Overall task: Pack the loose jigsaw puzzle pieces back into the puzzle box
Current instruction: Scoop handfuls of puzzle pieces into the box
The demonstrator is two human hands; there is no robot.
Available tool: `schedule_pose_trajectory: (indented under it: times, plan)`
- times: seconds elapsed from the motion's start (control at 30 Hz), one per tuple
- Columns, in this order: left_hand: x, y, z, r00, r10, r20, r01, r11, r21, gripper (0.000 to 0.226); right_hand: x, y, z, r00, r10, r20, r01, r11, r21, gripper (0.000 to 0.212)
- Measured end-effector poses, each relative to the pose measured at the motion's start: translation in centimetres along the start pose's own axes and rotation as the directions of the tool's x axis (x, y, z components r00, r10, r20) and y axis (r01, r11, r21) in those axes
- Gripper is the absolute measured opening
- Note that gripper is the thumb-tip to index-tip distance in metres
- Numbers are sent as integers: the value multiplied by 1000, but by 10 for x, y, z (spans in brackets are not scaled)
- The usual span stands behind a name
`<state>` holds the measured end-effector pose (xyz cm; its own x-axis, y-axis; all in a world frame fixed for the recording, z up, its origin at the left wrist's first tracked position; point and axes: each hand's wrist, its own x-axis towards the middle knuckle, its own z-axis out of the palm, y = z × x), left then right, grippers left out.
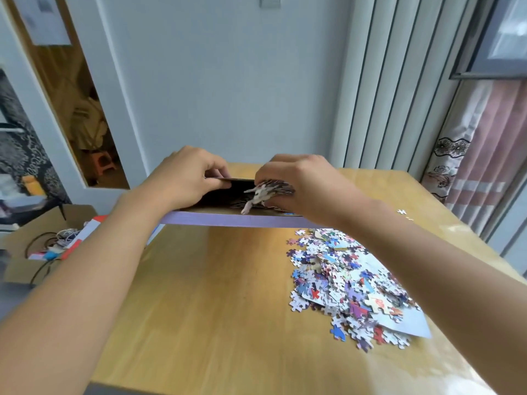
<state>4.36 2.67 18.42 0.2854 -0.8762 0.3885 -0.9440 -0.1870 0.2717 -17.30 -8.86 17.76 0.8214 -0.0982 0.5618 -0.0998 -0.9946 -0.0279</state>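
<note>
Puzzle pieces [273,192], a fistful, are sitting in the right hand [302,189] grip at the puzzle box [242,219] opening; left hand [188,178] is pinching its flap, seemingly. Loose pile [350,283] is lying toward the bench [205,295] right edge, open room leftward.

We see at mid-frame the left hand [186,178] pinching the puzzle box [242,221] flap while the right hand [299,186] grips a handful of pieces [268,192] at its opening; a loose pile [350,283] lies lower right on the table [214,295].
</note>
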Motion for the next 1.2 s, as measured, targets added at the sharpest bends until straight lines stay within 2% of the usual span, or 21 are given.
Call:
schedule_pose_trajectory:
  times: [0.13, 0.27, 0.57, 0.7, 0.87, 0.97, 1.07, 1.13, 1.2]
  plan:
    - [3, 1, -1, 1000, 8, -1, -8, 1000, -4, 4, 7, -6, -3, 988, -71, 136, 104, 960, -260, 28]
    - [3, 0, 0, 1000, 14, 1, -14, 1000, -5, 3, 11, -13, -7, 980, -50, 190, 114, 933, -340, 30]
    - [-1, 0, 3, 1000, 9, -15, -9, 1000, -21, 5, 5, -14, -12, 982, 2, 186, 29, 986, -162, 38]
    - [-6, 2, 7, 1000, 0, -23, -1, 1000, -21, 6, 1, -11, -9, 953, 64, 296, -101, 988, 113, 44]
    - [-10, 1, 11, 999, -13, -31, 12, 999, -35, 7, -2, -3, -14, 926, 96, 366, -195, 950, 244, 51]
    - [-11, 1, 11, 999, -11, -32, 10, 999, -32, 7, -1, -2, -25, 927, 136, 350, -227, 945, 234, 40]
    - [-9, 1, 9, 1000, -10, -28, 9, 999, -36, 6, -3, -5, -40, 941, 135, 309, -217, 944, 249, 12]
    - [-6, 2, 7, 1000, 6, -16, -6, 1000, -21, 6, -7, -14, -50, 915, 131, 382, -239, 939, 249, 21]
    - [0, 5, 2, 1000, 25, 9, -25, 1000, 13, 5, -10, -21, -53, 866, 125, 485, -239, 954, 180, 28]
